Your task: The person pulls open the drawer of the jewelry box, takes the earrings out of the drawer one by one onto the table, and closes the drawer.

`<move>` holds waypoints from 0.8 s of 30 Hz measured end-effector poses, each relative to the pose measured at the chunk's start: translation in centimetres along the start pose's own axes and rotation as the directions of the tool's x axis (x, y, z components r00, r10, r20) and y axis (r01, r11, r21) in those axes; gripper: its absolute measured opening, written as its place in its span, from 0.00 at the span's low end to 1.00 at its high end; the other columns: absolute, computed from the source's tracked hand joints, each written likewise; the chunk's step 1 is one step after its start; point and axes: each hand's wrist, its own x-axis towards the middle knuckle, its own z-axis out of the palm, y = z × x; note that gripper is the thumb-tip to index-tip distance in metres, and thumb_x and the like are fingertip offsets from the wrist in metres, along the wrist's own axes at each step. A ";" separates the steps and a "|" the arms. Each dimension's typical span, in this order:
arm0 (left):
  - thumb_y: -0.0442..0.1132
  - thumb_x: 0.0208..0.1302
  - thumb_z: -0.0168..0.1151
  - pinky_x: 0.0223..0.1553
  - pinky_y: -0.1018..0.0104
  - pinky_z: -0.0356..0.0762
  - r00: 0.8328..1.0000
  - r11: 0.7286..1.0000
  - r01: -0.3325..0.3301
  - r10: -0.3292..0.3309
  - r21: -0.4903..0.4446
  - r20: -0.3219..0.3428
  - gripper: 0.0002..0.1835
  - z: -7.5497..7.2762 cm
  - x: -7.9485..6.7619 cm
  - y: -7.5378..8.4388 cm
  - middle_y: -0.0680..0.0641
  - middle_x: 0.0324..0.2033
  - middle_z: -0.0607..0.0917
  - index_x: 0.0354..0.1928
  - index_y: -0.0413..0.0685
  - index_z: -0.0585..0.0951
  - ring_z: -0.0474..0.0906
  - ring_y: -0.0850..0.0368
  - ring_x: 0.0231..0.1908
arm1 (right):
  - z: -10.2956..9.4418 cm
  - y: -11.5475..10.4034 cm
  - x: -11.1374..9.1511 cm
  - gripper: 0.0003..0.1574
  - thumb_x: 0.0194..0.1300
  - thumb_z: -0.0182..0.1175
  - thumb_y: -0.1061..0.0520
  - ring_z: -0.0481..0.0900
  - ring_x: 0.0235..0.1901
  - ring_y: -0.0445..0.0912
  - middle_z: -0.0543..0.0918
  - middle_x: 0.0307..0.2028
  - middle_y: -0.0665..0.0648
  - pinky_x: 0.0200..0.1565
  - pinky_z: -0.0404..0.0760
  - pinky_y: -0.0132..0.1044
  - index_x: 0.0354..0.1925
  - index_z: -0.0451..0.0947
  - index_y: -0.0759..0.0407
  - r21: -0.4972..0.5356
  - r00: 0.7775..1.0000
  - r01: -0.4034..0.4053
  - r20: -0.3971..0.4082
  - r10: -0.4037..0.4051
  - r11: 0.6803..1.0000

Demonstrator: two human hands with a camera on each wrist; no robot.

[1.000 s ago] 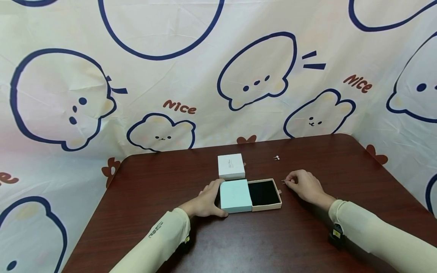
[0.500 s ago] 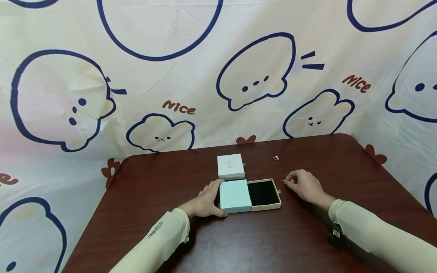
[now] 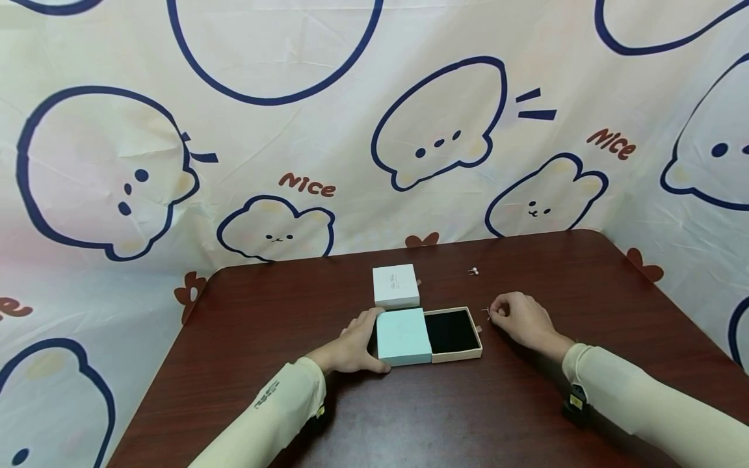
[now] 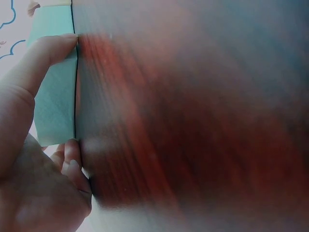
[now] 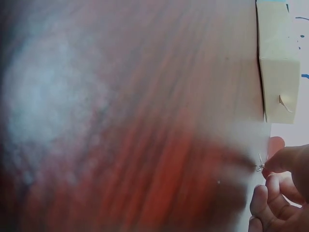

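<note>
My left hand [image 3: 349,344] grips the left end of a pale turquoise drawer box [image 3: 404,336], thumb along its near side and fingers round the far left corner. The box's cream drawer [image 3: 456,357] is slid out to the right, showing a black lining [image 3: 452,330]. To the right of the drawer, my right hand [image 3: 523,318] pinches a tiny thin silvery piece, which looks like an earring [image 3: 486,312], between thumb and finger. In the right wrist view its fine prongs [image 5: 261,166] stick out past the fingertips, low over the table.
Behind the turquoise box stands a closed white box [image 3: 396,285] with small print on its lid. A pair of small white-beaded stud earrings [image 3: 474,271] lies farther back on the dark wood table [image 3: 456,409]. A printed cloth [image 3: 351,143] hangs behind the table.
The right hand has shifted very slightly, and the silvery piece has turned a little in its fingertips. The left hand and the boxes have stayed in place.
</note>
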 end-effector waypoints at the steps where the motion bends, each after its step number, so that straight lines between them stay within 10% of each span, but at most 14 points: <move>1: 0.48 0.49 0.80 0.64 0.40 0.58 1.000 1.000 0.000 0.000 0.000 0.000 0.59 0.0 0.0 0.0 0.40 0.70 0.64 0.77 0.46 0.52 0.61 0.42 0.67 | 0.0 0.0 0.0 0.06 0.61 0.62 0.59 0.69 0.22 0.41 0.76 0.22 0.47 0.24 0.65 0.37 0.27 0.81 0.52 0.000 1.000 -0.002 0.000 0.002 1.000; 24: 0.49 0.49 0.80 0.64 0.39 0.57 1.000 1.000 -0.002 0.002 -0.003 -0.001 0.60 0.0 0.0 0.0 0.40 0.70 0.64 0.77 0.45 0.52 0.60 0.42 0.68 | -0.4 -0.2 -0.2 0.04 0.59 0.67 0.54 0.73 0.26 0.40 0.79 0.27 0.46 0.29 0.68 0.38 0.33 0.83 0.51 -0.032 0.998 -0.014 0.066 0.016 0.999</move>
